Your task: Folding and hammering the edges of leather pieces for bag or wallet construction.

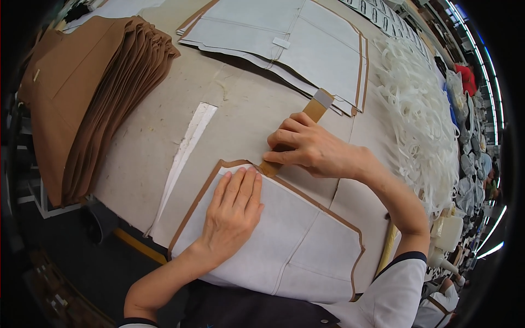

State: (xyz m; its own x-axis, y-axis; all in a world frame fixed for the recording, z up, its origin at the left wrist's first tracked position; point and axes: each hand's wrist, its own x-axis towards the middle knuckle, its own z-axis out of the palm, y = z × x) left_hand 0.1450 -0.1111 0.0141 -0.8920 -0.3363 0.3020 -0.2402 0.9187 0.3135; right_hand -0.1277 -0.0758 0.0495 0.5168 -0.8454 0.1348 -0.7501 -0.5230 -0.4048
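Note:
A white panel with brown edging point(311, 246) lies at the table's near edge. My left hand point(232, 213) rests flat on its upper left part, fingers extended beside the top edge. My right hand point(303, 147) grips a flat tan tool point(315, 107) with a grey band at its upper end. The tool's lower end sits at the panel's brown top edge, just right of my left fingertips, partly hidden by my hand.
Brown folded pieces point(71, 93) lie stacked at left. More white panels point(262, 27) lie at the back, a tangle of white strips point(410, 109) at right. A narrow white strip point(186, 147) lies on the table point(136, 153). A co-worker point(437, 306) is at lower right.

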